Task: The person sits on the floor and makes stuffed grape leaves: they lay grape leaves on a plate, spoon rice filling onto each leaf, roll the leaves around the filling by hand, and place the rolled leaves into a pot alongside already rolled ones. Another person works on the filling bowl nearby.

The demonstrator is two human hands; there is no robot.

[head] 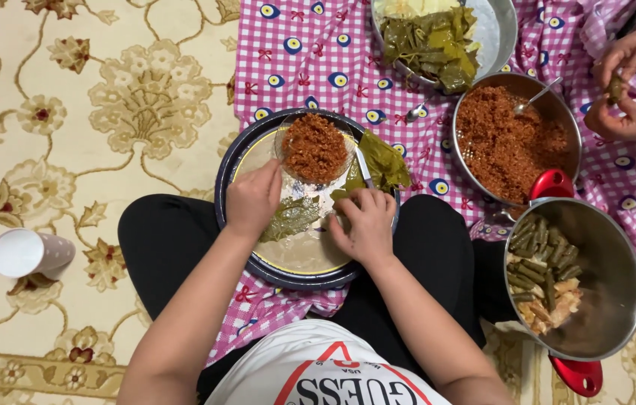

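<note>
Flattened vine leaf (290,217) on round tray (237,161), on lap; long axis slanting from lower left up to right, toward small glass dish of red rice filling (315,146). Left hand (253,198) nearer, resting on leaf's left end, fingers curled down, nothing pinched. Right hand (367,221) just right of leaf, grip pressed together on second leaf's edge (339,196). Beyond: big bowl of filling (509,142), pot of finished rolls (543,274), plate of leaves (430,41), co-worker's hands (622,82), paper cup (29,253) on carpet.

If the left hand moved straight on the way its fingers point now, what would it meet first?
Most likely the glass bowl of red rice filling: the left hand points up the tray, and its fingertips already lie by the bowl's near rim.
</note>
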